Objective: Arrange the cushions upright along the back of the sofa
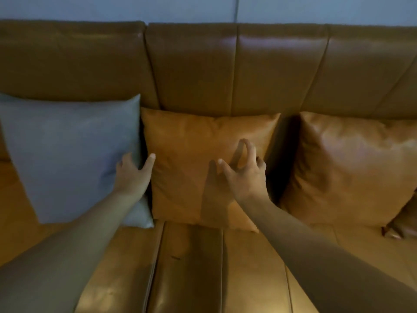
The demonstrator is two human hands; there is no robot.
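Three cushions stand upright against the backrest of a tan leather sofa (194,68). A grey cushion (67,154) is on the left, a tan cushion (194,168) in the middle and a shinier tan cushion (347,168) on the right. My left hand (133,175) rests on the grey cushion's right edge, fingers tucked into the gap between it and the middle cushion, thumb out. My right hand (243,172) hovers in front of the middle cushion's right half, fingers curled and apart, holding nothing.
A dark gap separates the middle and right cushions. The corner of another brown cushion (401,224) shows at the right edge, lying low on the seat. The seat (191,267) stretches toward me. A pale wall (158,7) rises behind the sofa.
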